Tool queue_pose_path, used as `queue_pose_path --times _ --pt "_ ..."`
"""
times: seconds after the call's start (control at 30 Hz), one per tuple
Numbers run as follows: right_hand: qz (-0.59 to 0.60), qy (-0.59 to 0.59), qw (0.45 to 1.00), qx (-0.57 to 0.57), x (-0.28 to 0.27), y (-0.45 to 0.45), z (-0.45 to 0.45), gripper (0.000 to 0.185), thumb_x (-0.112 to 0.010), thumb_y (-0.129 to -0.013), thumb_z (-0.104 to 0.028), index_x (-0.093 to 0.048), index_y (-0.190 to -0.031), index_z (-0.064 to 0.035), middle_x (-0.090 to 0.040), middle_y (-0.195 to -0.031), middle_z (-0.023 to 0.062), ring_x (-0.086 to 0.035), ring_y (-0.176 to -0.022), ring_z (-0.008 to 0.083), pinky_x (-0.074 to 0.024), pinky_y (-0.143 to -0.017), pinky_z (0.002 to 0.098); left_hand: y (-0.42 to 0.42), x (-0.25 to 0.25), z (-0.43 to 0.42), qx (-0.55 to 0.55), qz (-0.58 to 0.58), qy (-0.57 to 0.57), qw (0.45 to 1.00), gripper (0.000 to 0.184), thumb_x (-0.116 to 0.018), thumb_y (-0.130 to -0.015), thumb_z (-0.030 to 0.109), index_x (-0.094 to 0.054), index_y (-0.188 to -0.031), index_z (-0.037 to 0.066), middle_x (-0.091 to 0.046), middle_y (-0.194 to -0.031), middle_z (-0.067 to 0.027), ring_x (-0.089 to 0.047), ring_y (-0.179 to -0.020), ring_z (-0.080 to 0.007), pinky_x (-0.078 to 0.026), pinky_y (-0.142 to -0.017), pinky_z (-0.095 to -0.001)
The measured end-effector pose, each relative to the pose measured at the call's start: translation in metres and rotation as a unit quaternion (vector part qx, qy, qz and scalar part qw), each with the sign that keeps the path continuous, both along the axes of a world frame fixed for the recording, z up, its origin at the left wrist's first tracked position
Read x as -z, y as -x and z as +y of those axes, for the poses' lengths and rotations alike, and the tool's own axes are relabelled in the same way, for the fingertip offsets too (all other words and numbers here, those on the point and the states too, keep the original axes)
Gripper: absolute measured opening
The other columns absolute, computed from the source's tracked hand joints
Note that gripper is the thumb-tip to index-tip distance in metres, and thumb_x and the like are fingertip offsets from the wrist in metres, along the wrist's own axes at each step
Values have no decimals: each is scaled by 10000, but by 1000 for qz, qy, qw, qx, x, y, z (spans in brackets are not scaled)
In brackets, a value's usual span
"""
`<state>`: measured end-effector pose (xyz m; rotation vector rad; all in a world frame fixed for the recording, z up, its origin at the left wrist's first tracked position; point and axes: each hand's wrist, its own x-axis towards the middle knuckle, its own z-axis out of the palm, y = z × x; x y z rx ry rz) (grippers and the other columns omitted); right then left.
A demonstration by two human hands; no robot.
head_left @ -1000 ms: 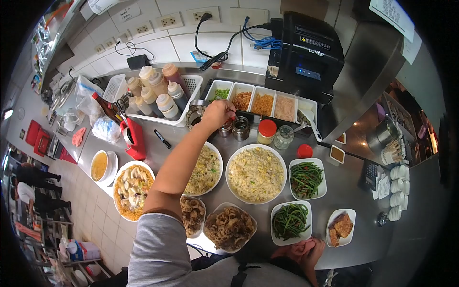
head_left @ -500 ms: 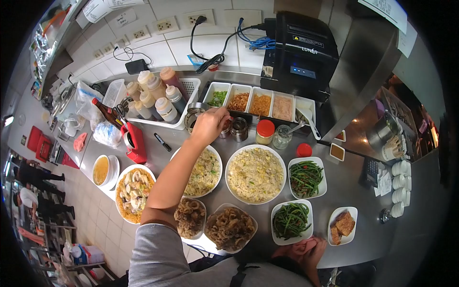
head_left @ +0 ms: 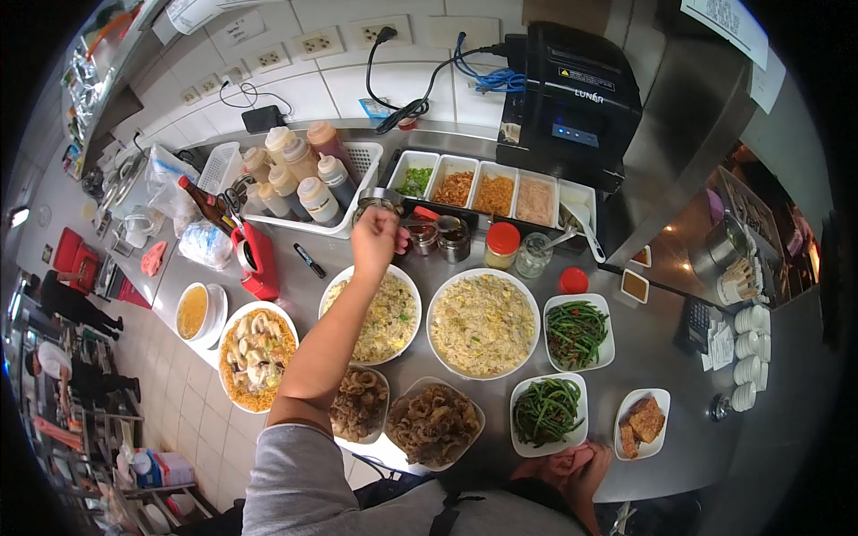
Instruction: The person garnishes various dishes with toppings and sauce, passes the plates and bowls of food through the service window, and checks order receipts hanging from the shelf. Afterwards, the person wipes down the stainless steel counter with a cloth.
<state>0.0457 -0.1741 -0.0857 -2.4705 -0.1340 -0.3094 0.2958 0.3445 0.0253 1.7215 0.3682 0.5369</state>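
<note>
My left hand (head_left: 377,239) is over the counter with its fingers pinched together, just in front of a round metal container (head_left: 381,198); anything between the fingertips is too small to tell. Right of it, a red-handled spoon (head_left: 426,213) lies across the tops of a small jar (head_left: 423,238) and a dark-filled jar (head_left: 454,243). Below my left forearm and wrist are plates of fried rice (head_left: 380,317) and fried pieces (head_left: 359,404). At the counter's front edge my right hand (head_left: 585,469) is closed on a pink cloth (head_left: 565,460), beside a dish of green beans (head_left: 547,413).
Squeeze bottles (head_left: 317,198) fill a white basket (head_left: 362,161). Topping trays (head_left: 494,192) sit below a black printer (head_left: 572,98). A red-lidded jar (head_left: 502,243), large rice plate (head_left: 483,323), noodle plate (head_left: 258,355) and soup bowl (head_left: 192,311) stand around. Two people (head_left: 71,366) are far left.
My left hand has moved left and slightly down, away from the small jars, uncovering the red-handled spoon. My right hand stays on the cloth.
</note>
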Motion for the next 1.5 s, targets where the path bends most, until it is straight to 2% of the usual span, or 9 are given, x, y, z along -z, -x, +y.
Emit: queue_pose_path --times 0.1,0.47,0.73,0.9,1.03,1.13,1.17,1.27,1.5 --pt "-6 0 1000 -2 4 1 -2 294 -564 -756 -110 -554 -1039 -31 -539 -998 196 -495 -965 388 -377 -879 467 4 -1 21 -40 27 224 973 42 -474 -937 31 -464 -932 -9 -644 -685 -176 -623 -516 -193 -519 -427 -291" --pt "-4 -13 1000 -6 6 1 -4 237 -559 -802 -159 -558 -1006 -38 -537 -977 195 -498 -958 393 -372 -863 484 -9 -28 3 -25 27 -119 992 96 -519 -943 74 -495 -876 10 -622 -628 -89 -590 -484 -132 -470 -401 -261" --pt "-6 -6 1000 -10 6 3 -5 275 -564 -779 -153 -553 -1032 -47 -528 -982 193 -494 -955 389 -373 -855 490 3 -50 17 -18 -14 79 997 64 -508 -926 39 -495 -879 -3 -619 -612 -102 -562 -438 -137 -465 -376 -258" --pt "4 -4 1000 -6 0 0 -1 296 -555 -753 -120 -558 -1039 -46 -531 -985 190 -490 -971 389 -375 -869 482 -2 -30 27 -45 42 -165 984 70 -536 -916 52 -537 -868 1 -626 -620 -110 -589 -460 -167 -457 -416 -285" --pt "14 -14 1000 0 2 0 -4 297 -556 -748 -113 -560 -1037 -46 -538 -990 180 -492 -979 385 -373 -884 477 -22 -5 17 -55 46 -341 937 72 -593 -824 70 -584 -856 7 -629 -723 -243 -621 -708 -435 -491 -648 -487" --pt "-1 -16 1000 -7 6 1 -5 297 -558 -746 -110 -558 -1034 -42 -541 -991 177 -492 -975 383 -370 -884 478 -35 25 25 -42 53 -360 931 75 -543 -902 59 -573 -872 -3 -635 -616 -118 -629 -496 -193 -496 -484 -333" --pt "-6 -10 1000 -9 8 2 -6 300 -560 -744 -111 -556 -1035 -40 -541 -990 178 -491 -970 383 -370 -881 479 -39 35 31 -37 53 -332 941 68 -549 -903 63 -563 -873 3 -630 -606 -106 -622 -483 -183 -490 -472 -335" --pt "-12 5 1000 -21 3 1 -5 304 -559 -746 -118 -548 -1037 -31 -541 -985 182 -489 -956 384 -369 -866 477 -25 8 24 -63 68 -244 965 66 -588 -837 58 -572 -884 15 -642 -744 -222 -640 -741 -402 -498 -644 -467" --pt "1 -10 1000 -6 -2 1 -1 286 -536 -759 -121 -534 -1029 -26 -536 -981 196 -487 -946 392 -372 -851 467 26 -28 6 21 -85 -510 856 71 -575 -883 69 -515 -906 38 -612 -679 -209 -621 -634 -401 -477 -561 -472"
